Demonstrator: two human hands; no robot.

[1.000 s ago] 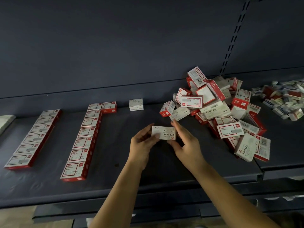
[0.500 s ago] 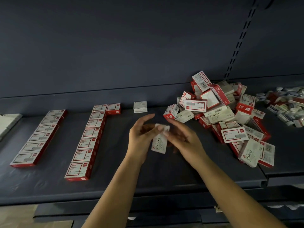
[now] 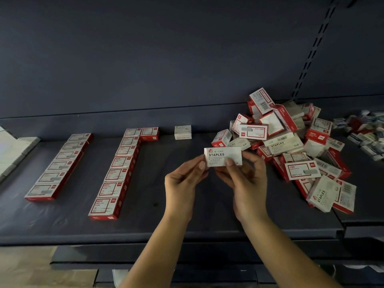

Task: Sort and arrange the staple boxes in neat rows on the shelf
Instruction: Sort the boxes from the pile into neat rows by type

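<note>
Head cam looks down on both hands meeting mid-shelf: left hand (image 3: 182, 183) pinches the left end of a white staple box (image 3: 223, 156) btwn thumb and fingertips, right hand (image 3: 246, 179) pinches the right end the same way, fingers curled behind it, so the box is held in the air above the shelf (image 3: 187, 223), label side up w/ "STAPLES" reading level toward the camera. Looks like the check-and-orient step: box picked, face sorted out, not yet placed. Straight ahead at the back of the shelf sits a lone white box (image 3: 182, 132), well apart from the hands (likely the start of a white row). Left of that, a red row (image 3: 115, 173) runs front to back w/ one extra red box beside its far end, and a second red row (image 3: 60, 166) lies further left. Off to the right, the unsorted pile (image 3: 291, 146) of red and white boxes, jumbled and tilted. Next move, as I read it: carry the held box fwd and set it flat just in front of the lone white one, edges square, same orientation, one hand probably enough.
</note>
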